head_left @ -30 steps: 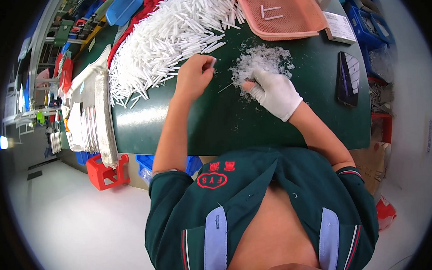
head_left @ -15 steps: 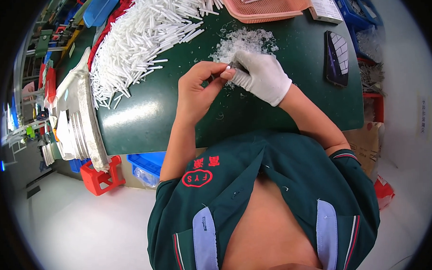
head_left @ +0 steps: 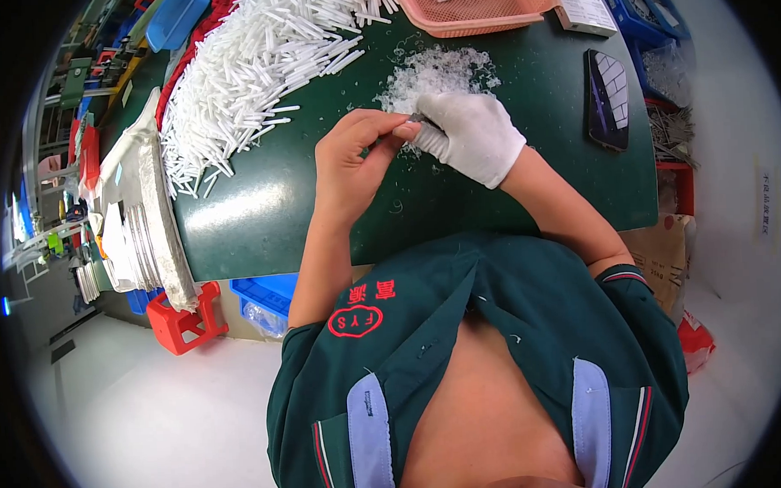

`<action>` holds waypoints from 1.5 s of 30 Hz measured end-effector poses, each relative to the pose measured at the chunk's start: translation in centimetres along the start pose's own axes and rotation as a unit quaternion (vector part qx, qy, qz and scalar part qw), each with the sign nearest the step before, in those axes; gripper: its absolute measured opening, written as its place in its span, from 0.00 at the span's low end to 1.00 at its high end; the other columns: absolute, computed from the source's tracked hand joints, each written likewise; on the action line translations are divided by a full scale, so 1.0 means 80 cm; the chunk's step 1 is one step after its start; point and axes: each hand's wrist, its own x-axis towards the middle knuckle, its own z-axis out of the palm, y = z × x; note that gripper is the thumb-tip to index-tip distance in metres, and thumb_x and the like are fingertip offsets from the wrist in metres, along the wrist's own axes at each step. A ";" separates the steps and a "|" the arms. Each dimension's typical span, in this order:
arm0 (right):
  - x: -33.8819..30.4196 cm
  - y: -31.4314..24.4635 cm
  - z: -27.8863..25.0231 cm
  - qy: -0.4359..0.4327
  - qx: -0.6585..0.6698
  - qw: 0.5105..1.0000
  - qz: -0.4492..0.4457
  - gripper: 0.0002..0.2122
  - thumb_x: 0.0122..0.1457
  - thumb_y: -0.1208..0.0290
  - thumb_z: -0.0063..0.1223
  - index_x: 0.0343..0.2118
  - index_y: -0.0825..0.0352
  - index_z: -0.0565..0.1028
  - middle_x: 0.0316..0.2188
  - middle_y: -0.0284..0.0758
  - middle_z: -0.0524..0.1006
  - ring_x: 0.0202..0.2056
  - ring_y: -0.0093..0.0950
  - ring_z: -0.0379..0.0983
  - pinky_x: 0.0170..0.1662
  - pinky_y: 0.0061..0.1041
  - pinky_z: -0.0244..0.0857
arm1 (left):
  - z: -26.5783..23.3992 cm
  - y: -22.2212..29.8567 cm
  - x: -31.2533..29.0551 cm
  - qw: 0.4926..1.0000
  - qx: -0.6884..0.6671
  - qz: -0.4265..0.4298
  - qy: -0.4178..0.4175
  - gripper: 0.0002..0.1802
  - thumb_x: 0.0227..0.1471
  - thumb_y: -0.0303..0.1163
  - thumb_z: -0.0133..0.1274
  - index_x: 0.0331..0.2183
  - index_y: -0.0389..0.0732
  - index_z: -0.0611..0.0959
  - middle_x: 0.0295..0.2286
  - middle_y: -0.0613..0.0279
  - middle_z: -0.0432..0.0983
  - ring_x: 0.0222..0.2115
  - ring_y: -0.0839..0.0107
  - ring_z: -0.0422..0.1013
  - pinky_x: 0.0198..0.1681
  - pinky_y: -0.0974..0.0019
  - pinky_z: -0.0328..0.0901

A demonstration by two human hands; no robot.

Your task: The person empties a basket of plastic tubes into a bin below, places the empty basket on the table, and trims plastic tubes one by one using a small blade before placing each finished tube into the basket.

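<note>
My bare left hand (head_left: 353,159) is closed in a pinch between thumb and forefinger. A white tube end showed there a moment ago; the fingers now cover most of it. Against those fingertips, my right hand (head_left: 477,142), in a white glove, is closed on a small dark grey tool (head_left: 417,118), its kind hidden by the glove. Just beyond both hands lies a heap of thin, clear curled shavings (head_left: 436,73). To the left spreads a large pile of short white plastic tubes (head_left: 255,68) on the green table (head_left: 270,235).
A pink mesh basket (head_left: 477,21) with a few white tubes stands at the far side. Beside it are a white box (head_left: 583,9) and a dark phone (head_left: 606,99). Blue bins (head_left: 645,11) line the right edge. A red stool (head_left: 185,320) stands below the table's left end.
Both hands stay together, shifting only slightly. The white tube tip that showed between the fingertips is now covered, while more of the dark grey tool shows.
</note>
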 end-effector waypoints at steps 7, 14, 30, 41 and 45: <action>0.001 -0.002 -0.004 -0.007 -0.011 1.000 -0.016 0.18 0.58 0.50 0.47 0.29 0.63 0.73 0.22 0.41 0.75 0.29 0.43 0.73 0.31 0.39 0.67 | -0.003 -0.006 -0.001 1.000 -0.005 -0.008 -0.004 0.12 0.44 0.15 0.57 0.35 0.35 0.83 0.31 0.63 0.76 0.32 0.76 0.72 0.37 0.76 0.66; 0.005 0.021 -0.003 -0.082 0.179 0.978 0.065 0.12 0.56 0.62 0.55 0.32 0.67 0.73 0.22 0.36 0.72 0.26 0.29 0.69 0.32 0.25 0.64 | -0.004 -0.010 -0.003 0.974 -0.158 -0.161 0.018 0.14 0.46 0.18 0.58 0.38 0.34 0.79 0.30 0.65 0.75 0.32 0.80 0.71 0.36 0.76 0.66; 0.007 0.028 0.002 -0.036 0.463 0.874 0.145 0.09 0.55 0.68 0.58 0.34 0.66 0.76 0.22 0.22 0.69 0.21 0.11 0.58 0.22 0.12 0.50 | -0.008 -0.004 -0.003 0.936 -0.266 -0.225 -0.043 0.10 0.51 0.25 0.54 0.38 0.36 0.77 0.29 0.61 0.79 0.27 0.81 0.71 0.27 0.80 0.62; 0.009 0.029 0.006 -0.030 0.399 0.910 0.108 0.10 0.56 0.66 0.58 0.36 0.67 0.74 0.17 0.22 0.64 0.16 0.12 0.53 0.18 0.14 0.45 | -0.020 -0.001 -0.002 0.931 -0.269 -0.240 -0.058 0.10 0.49 0.23 0.54 0.37 0.35 0.78 0.29 0.59 0.79 0.26 0.80 0.71 0.27 0.79 0.63; 0.010 0.029 -0.002 -0.006 0.539 0.807 0.241 0.08 0.54 0.67 0.59 0.29 0.66 0.74 0.14 0.24 0.64 0.12 0.14 0.54 0.15 0.16 0.44 | -0.032 -0.010 -0.005 0.929 -0.284 -0.235 -0.014 0.10 0.48 0.21 0.54 0.37 0.34 0.78 0.29 0.57 0.79 0.26 0.79 0.72 0.27 0.78 0.64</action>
